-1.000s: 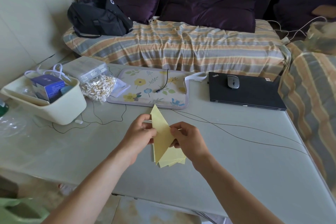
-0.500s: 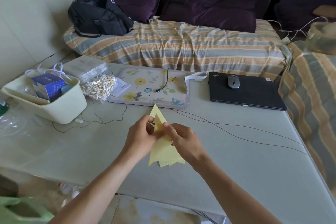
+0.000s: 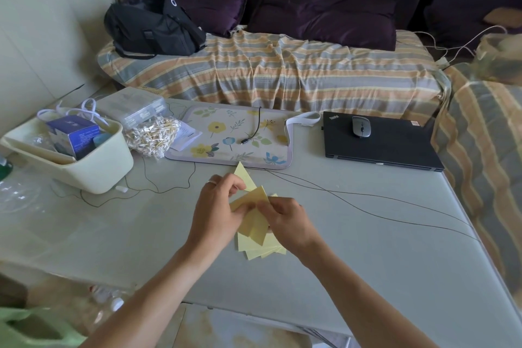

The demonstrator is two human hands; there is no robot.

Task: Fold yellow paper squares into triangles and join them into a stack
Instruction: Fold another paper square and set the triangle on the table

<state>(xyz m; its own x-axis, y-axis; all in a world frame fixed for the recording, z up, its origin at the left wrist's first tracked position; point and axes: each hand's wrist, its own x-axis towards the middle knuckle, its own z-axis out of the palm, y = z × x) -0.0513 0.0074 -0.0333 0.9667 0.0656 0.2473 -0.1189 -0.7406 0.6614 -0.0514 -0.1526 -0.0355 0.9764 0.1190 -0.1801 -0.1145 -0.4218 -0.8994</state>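
Yellow paper triangle (image 3: 255,213) now folded lower, tip down since second ago; left hand (image 3: 217,212), right hand (image 3: 285,220) both pinching it; crease forming, stacking pending.

Grey table (image 3: 367,248) carries laptop (image 3: 395,150), floral mat (image 3: 234,138), cream tub (image 3: 93,169).

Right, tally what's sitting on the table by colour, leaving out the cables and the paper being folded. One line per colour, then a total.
Black: 1, the closed laptop
Grey: 1, the mouse on the laptop
Cream: 1, the plastic bin
Floral print: 1, the mat
Clear: 2, the lidded box and the bag of small sticks
Total: 6
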